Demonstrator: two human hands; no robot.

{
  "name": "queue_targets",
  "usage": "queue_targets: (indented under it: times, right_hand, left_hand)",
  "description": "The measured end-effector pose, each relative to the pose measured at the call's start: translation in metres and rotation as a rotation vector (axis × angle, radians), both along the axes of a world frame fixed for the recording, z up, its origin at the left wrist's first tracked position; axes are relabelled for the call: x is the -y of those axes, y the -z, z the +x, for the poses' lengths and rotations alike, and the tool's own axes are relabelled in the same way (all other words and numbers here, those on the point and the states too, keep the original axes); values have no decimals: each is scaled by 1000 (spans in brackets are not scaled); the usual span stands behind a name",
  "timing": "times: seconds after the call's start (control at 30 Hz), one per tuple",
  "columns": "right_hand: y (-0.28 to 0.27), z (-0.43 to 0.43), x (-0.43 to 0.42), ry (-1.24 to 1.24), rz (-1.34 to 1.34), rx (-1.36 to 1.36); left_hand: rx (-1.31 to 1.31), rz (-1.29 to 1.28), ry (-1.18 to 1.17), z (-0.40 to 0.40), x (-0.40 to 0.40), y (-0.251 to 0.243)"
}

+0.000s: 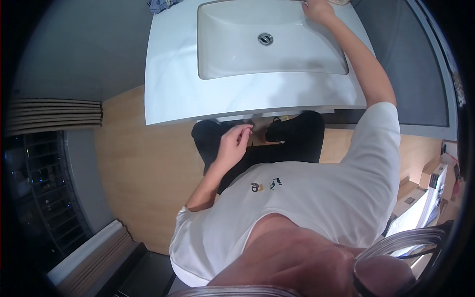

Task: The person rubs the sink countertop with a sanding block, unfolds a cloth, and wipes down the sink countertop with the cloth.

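A white rectangular washbasin with a metal drain stopper is set in a white countertop in front of me. My right hand reaches to the basin's far right corner, at the top edge of the view. Its fingers are partly cut off there, so whether it holds anything is hidden. Over my lap, below the counter's front edge, hangs my left hand, its fingers curled in towards the thumb with nothing visible in them.
A blue checked cloth lies at the counter's far left corner. Grey panels flank the counter. Curtains and a dark window are at the left; cardboard boxes stand at the right. My knees are under the counter's front edge.
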State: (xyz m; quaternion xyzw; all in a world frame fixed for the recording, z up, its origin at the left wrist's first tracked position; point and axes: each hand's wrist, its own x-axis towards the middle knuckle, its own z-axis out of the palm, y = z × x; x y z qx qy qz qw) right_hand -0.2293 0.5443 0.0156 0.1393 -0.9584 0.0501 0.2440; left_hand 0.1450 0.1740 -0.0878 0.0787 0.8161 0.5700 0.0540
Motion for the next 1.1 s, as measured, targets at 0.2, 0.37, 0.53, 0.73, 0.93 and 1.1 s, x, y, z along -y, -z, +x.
queue_targets:
  times: [0.2, 0.37, 0.53, 0.73, 0.93, 1.1]
  right_hand:
    - [-24, 155, -17, -149, 12, 88]
    - [5, 264, -31, 27, -307, 11]
    - [18, 274, -25, 291, -562, -264]
    - [23, 285, -31, 318, -647, -190]
    - [14, 286, -14, 286, -552, -190]
    - [0, 288, 75, -226, -1116, 251]
  left_hand:
    - [-711, -420, -181, -143, 60, -125]
    - [-828, -1021, -164, -350, 145, -117]
    - [-747, -1019, -308, -457, 161, -99]
    - [-814, -954, -385, -441, 136, -104]
    - [-122, 761, -306, -292, 64, -157]
    - [215, 1000, 25, -164, -22, -152]
